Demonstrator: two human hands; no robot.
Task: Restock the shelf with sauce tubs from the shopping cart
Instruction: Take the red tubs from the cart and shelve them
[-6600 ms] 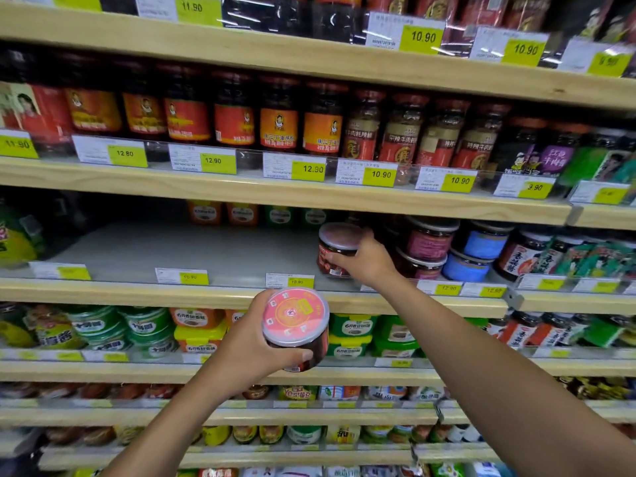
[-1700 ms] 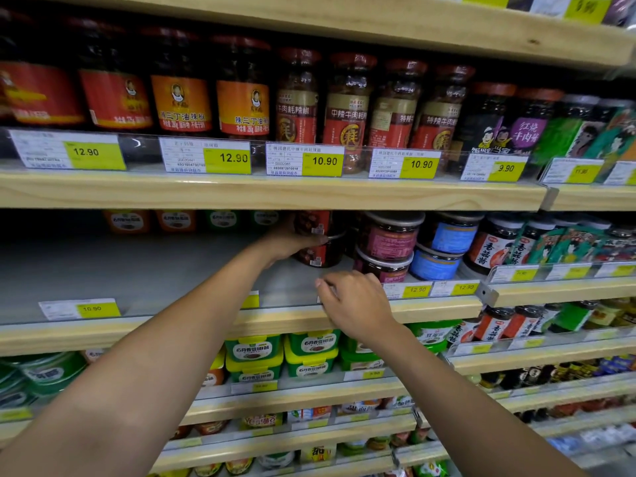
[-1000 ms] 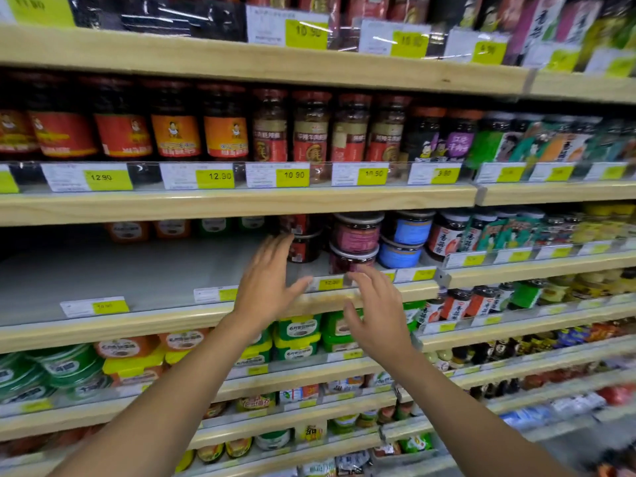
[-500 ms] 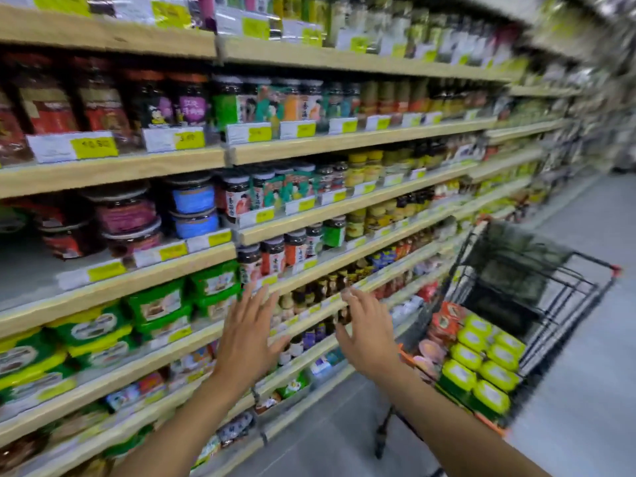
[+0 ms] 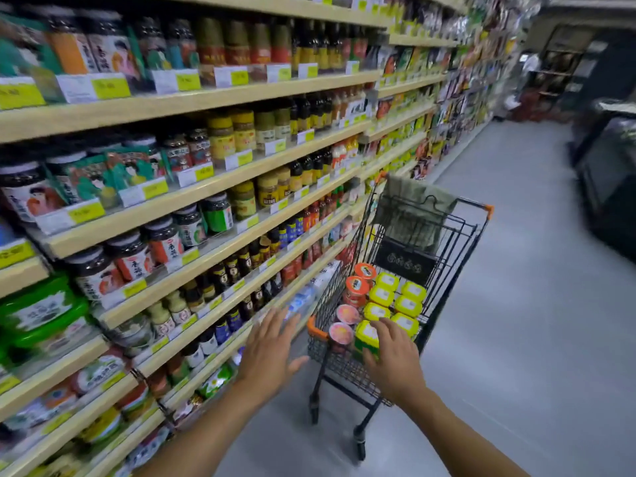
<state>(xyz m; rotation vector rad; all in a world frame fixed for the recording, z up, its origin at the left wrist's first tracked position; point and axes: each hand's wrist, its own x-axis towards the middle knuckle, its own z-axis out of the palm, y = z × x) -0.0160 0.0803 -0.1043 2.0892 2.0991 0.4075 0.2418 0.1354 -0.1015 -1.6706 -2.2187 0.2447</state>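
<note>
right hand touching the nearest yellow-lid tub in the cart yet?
Cannot tell. In the head view the right hand overlaps the yellow-lid tub in the shopping cart, fingers spread over it; neither contact nor gap shows plainly.

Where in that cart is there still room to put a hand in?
The cart's far half is bare, between the black sign and the far rim. The near half is packed with yellow tubs and pink-lidded tubs.

I see the shopping cart (image 5: 406, 342) on the grey floor (image 5: 516, 339), carrying yellow-lidded tubs (image 5: 395, 297) and pink-lidded tubs (image 5: 344, 321) beneath my right hand (image 5: 392, 359); wooden shelves (image 5: 206, 187) with jars (image 5: 165, 239) flank my left hand (image 5: 268, 352).
</note>
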